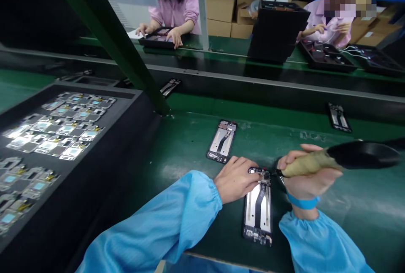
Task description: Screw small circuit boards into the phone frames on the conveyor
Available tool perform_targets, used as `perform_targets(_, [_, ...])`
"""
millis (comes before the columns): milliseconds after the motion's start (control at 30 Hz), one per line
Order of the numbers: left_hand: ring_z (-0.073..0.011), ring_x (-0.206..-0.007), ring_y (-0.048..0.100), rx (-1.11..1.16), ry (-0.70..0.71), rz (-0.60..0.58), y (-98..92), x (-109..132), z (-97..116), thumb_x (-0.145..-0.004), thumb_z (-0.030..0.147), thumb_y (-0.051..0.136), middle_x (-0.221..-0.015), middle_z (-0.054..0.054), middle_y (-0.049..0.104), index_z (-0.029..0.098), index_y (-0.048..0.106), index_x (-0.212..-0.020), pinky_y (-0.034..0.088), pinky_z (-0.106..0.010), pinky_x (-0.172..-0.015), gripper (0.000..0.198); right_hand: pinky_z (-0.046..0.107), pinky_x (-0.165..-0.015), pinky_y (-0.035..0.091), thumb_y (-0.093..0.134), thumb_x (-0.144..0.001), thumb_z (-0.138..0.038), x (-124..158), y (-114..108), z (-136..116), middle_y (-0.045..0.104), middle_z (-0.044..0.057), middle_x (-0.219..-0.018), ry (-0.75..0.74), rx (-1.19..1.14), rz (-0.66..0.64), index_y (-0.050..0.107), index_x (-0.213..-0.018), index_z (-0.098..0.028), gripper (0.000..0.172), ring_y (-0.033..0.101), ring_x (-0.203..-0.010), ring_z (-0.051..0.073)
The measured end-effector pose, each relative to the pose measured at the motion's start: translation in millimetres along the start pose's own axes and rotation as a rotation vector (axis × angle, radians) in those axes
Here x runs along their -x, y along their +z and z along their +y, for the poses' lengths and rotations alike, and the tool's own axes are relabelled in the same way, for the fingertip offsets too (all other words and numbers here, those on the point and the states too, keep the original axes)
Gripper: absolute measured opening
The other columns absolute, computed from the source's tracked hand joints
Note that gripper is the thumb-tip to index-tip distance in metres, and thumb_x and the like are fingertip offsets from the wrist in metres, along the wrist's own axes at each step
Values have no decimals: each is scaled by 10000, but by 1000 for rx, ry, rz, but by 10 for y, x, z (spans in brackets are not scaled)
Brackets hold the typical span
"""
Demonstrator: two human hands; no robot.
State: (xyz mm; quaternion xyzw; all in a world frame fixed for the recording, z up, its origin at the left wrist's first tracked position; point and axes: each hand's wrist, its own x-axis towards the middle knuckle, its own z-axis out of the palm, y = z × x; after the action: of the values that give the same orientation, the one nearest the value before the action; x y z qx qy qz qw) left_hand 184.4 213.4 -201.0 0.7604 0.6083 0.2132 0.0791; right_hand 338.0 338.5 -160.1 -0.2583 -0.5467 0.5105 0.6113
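An open phone frame [258, 207] lies on the green bench in front of me, its top end between my hands. My left hand [236, 178] rests on that top end with fingers curled and pressed down on it. My right hand [305, 171] is wrapped round an electric screwdriver [344, 158] with a tape-wound grip and black body, its tip at the frame's top right corner. Both arms wear light blue sleeves; a blue band circles my right wrist.
A second phone frame [222, 141] lies just beyond, two more [339, 117] [170, 87] further out. A black tray [104, 138] of small metal parts fills the left. A green post [126, 53] slants up. Across the belt, people in pink work at black trays [327, 58].
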Motion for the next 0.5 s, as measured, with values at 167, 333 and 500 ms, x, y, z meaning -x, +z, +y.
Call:
perform_targets(167, [-267,-1224,614,-11,7,-4,8,-1,-3,-1118,385,616,-1381,-68,695,286,782,-1224,444,-442,-1000,220,341,-430,472,507,-911,-910,52,78,120,573,-27,-618,-22,15,-29,603,-1071,-211,723,544,-422,187])
perform_targets(333, [-264,-1216,613,-13,-3,-14,-7,-5,8,-1123,390,605,-1383,-70,696,290,780,-1235,442,-434,-990,231,348,-440,481,509,-911,-914,42,63,124,576,-28,-618,-23,20,-39,600,-1075,-203,735,547,-424,189])
perform_targets(500, [-262,-1210,615,-22,-4,-12,-16,-5,17,-1118,384,617,-1379,-65,699,284,785,-1222,440,-432,-988,221,332,-452,471,508,-889,-938,87,60,142,573,-21,-625,-4,39,-55,606,-1039,-208,752,550,-445,181])
